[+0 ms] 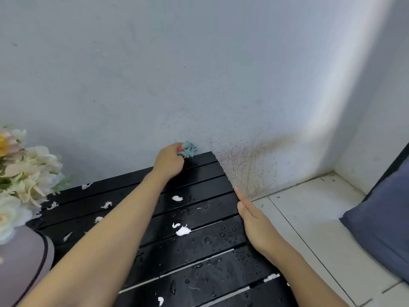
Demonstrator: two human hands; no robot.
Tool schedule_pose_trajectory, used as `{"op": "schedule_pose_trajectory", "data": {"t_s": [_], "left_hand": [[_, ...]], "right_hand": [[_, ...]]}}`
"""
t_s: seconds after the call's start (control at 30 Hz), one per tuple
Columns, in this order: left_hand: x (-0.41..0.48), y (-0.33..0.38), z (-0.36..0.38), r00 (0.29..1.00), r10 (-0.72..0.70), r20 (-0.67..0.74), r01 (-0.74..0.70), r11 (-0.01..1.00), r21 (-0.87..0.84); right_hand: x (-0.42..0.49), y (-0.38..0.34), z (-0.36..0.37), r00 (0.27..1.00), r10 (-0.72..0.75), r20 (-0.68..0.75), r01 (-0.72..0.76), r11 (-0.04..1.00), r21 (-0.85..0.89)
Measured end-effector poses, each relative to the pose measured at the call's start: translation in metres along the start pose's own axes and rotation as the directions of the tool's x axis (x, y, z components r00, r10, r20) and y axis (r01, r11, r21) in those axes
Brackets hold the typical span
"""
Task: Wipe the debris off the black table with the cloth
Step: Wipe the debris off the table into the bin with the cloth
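A: Cloth (187, 150)?
B: Bunched in left grip (169, 160), fingers curled round it, at worktop's (199, 187) far edge by wall (199, 74).
A: Right grip (254, 220)?
B: Fingers straight, together, along right edge.
A: Debris?
B: White scraps (182, 230) strewn over wet slats.
A: Around?
B: Flowers (28, 167) in vase (20, 269), left corner; cushion (380, 218) on floor (309, 207), right.

Behind table (199, 189): wall (199, 74). At far edge, touching wall: cloth (188, 149), gripped in left hand (169, 161). Along table's right edge: right hand (254, 220), fingers straight. On slats, left and centre: debris (182, 230). At left end: flowers (28, 173). On floor (309, 218), well right: cushion (380, 229).
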State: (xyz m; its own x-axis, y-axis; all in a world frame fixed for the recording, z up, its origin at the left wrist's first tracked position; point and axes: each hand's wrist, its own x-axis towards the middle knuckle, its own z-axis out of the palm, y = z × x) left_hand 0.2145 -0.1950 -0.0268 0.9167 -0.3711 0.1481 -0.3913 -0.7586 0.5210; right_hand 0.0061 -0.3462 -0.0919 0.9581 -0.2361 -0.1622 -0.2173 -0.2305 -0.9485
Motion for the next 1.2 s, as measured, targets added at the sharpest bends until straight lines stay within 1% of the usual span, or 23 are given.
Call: {"op": "schedule_pose_trajectory", "data": {"t_s": [0.07,0.1,0.2,0.27,0.33,0.37,0.4,0.43,0.5,0.53,0.57,0.63,0.67,0.77,0.8,0.83,0.87,0.9,0.93,1.03,1.07,1.13,1.2], "left_hand": [[-0.005,0.004,0.026,1.0,-0.01,0.003,0.01,0.999,0.043],[-0.012,0.01,0.037,1.0,0.006,-0.015,-0.006,0.999,0.033],[-0.056,0.039,0.052,0.993,0.112,-0.04,-0.115,0.99,-0.078],[-0.092,0.052,0.052,0.979,0.199,0.035,-0.196,0.977,-0.089],[-0.112,0.054,0.034,0.948,0.246,0.201,-0.226,0.967,-0.116],[-0.111,0.052,0.02,0.939,0.214,0.268,-0.181,0.973,-0.141],[-0.108,0.049,0.006,0.947,0.166,0.274,-0.124,0.979,-0.162],[-0.101,0.043,-0.007,0.969,0.102,0.224,-0.065,0.983,-0.169],[-0.088,0.022,-0.021,0.997,-0.02,0.073,0.03,0.988,-0.149],[-0.086,0.011,-0.02,0.997,-0.079,0.01,0.08,0.992,-0.098],[-0.087,0.002,-0.015,0.993,-0.112,-0.023,0.111,0.993,-0.029],[-0.097,-0.003,0.005,0.993,-0.087,-0.083,0.091,0.994,0.053],[-0.108,0.007,0.013,0.989,-0.067,-0.135,0.074,0.996,0.048],[-0.157,0.05,0.032,0.984,0.049,-0.171,-0.06,0.996,-0.063],[-0.176,0.063,0.034,0.987,0.094,-0.131,-0.106,0.99,-0.088],[-0.191,0.07,0.035,0.991,0.124,-0.041,-0.128,0.984,-0.126],[-0.198,0.074,0.029,0.988,0.136,0.08,-0.121,0.979,-0.162],[-0.194,0.076,0.02,0.98,0.124,0.157,-0.093,0.978,-0.186],[-0.182,0.075,0.008,0.98,0.098,0.176,-0.065,0.98,-0.186],[-0.114,0.055,-0.018,0.998,0.038,0.042,-0.034,0.996,-0.083],[-0.088,0.043,-0.021,1.0,0.021,0.023,-0.02,0.999,-0.045],[-0.052,0.023,-0.012,0.998,-0.009,0.056,0.01,1.0,-0.016],[-0.044,0.013,0.013,0.995,-0.058,0.082,0.055,0.998,0.037]], "right_hand": [[0.001,0.0,-0.001,1.0,0.008,-0.005,-0.008,1.0,-0.016],[0.002,0.0,-0.001,1.0,0.008,-0.006,-0.008,1.0,-0.017],[0.003,0.003,0.0,1.0,-0.004,-0.008,0.004,1.0,-0.002],[0.005,0.004,0.0,1.0,-0.012,-0.012,0.012,1.0,0.002],[0.005,0.003,0.0,1.0,-0.004,-0.019,0.004,1.0,0.018],[0.004,0.002,0.0,1.0,0.004,-0.018,-0.004,1.0,0.029],[0.004,0.001,0.0,1.0,0.012,-0.011,-0.011,0.999,0.04],[0.003,0.0,-0.001,1.0,0.016,-0.001,-0.016,0.999,0.047],[0.0,-0.002,-0.001,1.0,0.018,0.012,-0.018,0.998,0.063],[-0.001,-0.002,-0.002,1.0,0.015,0.016,-0.016,0.998,0.067],[-0.001,-0.003,-0.002,1.0,0.013,0.021,-0.014,0.997,0.071],[-0.001,-0.004,-0.002,1.0,0.009,0.03,-0.011,0.997,0.077],[-0.001,-0.004,-0.002,0.999,0.006,0.034,-0.009,0.997,0.08],[0.002,-0.002,-0.002,1.0,0.008,0.019,-0.009,0.996,0.091],[0.002,-0.001,-0.002,1.0,0.003,0.013,-0.004,0.996,0.094],[0.003,-0.001,-0.001,1.0,-0.005,0.008,0.004,0.995,0.1],[0.003,-0.001,-0.001,1.0,-0.009,0.006,0.009,0.994,0.11],[0.003,0.0,-0.001,1.0,-0.012,0.002,0.012,0.993,0.114],[0.004,0.0,-0.001,1.0,-0.015,0.0,0.015,0.993,0.115],[0.002,0.002,-0.002,1.0,-0.008,0.021,0.005,0.993,0.121],[0.002,0.002,-0.002,1.0,-0.005,0.025,0.002,0.991,0.132],[0.003,0.003,-0.003,0.999,-0.006,0.031,0.001,0.99,0.143],[0.005,0.004,-0.003,0.999,-0.005,0.036,-0.001,0.989,0.151]]}}
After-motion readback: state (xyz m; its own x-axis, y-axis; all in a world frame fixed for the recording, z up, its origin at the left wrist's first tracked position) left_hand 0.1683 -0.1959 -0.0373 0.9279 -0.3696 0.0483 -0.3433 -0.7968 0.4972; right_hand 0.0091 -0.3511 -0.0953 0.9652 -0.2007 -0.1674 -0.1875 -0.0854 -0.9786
